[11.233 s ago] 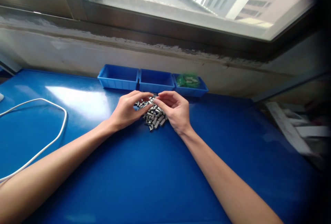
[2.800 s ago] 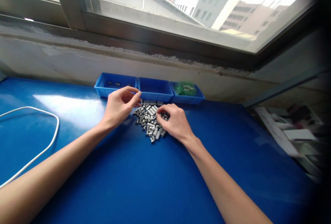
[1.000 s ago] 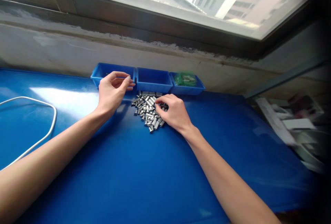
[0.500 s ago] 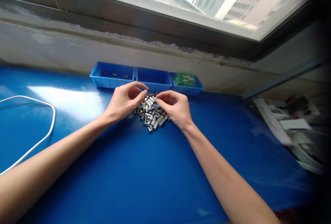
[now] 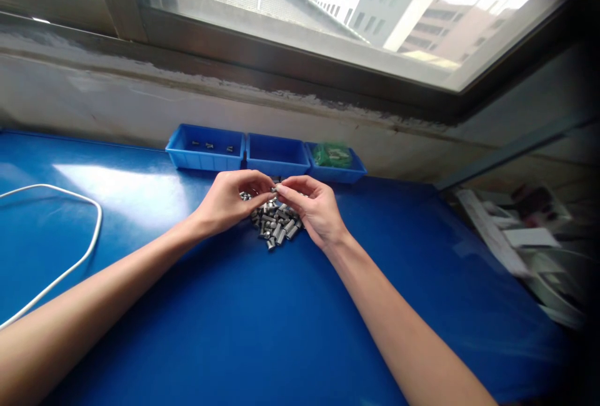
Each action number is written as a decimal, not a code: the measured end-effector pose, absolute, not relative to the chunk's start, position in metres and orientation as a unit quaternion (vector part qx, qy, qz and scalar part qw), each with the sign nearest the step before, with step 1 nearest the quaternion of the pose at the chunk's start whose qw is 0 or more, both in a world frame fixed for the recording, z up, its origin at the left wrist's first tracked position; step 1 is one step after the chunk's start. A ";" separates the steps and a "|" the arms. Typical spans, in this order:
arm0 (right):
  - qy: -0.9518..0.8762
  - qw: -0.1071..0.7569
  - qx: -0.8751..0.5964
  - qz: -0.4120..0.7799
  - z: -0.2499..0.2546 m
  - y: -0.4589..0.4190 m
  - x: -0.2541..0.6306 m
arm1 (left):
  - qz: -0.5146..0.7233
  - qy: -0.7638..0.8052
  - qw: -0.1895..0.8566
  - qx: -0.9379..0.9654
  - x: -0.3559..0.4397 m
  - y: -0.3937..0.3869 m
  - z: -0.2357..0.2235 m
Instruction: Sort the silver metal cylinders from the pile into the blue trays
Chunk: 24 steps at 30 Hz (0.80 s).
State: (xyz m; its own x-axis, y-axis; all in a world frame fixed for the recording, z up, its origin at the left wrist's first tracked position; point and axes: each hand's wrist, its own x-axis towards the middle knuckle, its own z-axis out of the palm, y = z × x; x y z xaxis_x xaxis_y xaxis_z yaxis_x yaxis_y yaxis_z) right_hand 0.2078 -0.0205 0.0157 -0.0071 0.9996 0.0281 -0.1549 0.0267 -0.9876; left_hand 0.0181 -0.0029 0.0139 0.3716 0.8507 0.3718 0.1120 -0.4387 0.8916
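Observation:
A heap of short silvery metal cylinders (image 5: 278, 232) lies on the blue tabletop (image 5: 262, 318). Just above it the fingertips of my two hands meet. My left hand (image 5: 234, 198) has its thumb and fingers bent into a pinch. From the other side, my right hand (image 5: 316, 209) pinches too, thumb against forefinger. A small metal part (image 5: 274, 189) shows between the fingertips of both hands, mostly covered by them. Its exact shape is too small to tell.
Three joined blue bins stand behind the heap along the wall. The left bin (image 5: 206, 160) holds several small screw-like pieces, the middle bin (image 5: 281, 169) is beside it, and the right bin holds a green plastic bag (image 5: 332, 156). A white cable (image 5: 99, 222) curves at left.
My hands have come together, and their fingertips now meet around a small metal part. The view has tilted slightly, so the bins and heap sit lower.

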 end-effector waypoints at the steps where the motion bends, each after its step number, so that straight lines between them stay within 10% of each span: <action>1: -0.483 0.539 -0.455 0.518 0.015 -0.020 0.209 | 0.451 0.342 0.420 0.709 0.017 -0.002 0.014; 9: -0.695 0.415 -0.536 0.240 0.026 -0.022 0.227 | 0.586 0.450 0.426 0.522 -0.001 0.017 0.018; 24: -0.843 0.254 -0.432 0.196 0.033 -0.022 0.248 | 0.620 0.418 0.419 0.516 0.006 0.013 0.018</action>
State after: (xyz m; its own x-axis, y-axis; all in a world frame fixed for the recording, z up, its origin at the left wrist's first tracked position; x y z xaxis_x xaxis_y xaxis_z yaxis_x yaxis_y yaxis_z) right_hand 0.2476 -0.0217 0.0327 -0.4975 0.8281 0.2583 0.6298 0.5496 -0.5489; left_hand 0.0059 0.0132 0.0182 -0.1178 0.9500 0.2892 -0.0882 -0.3000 0.9498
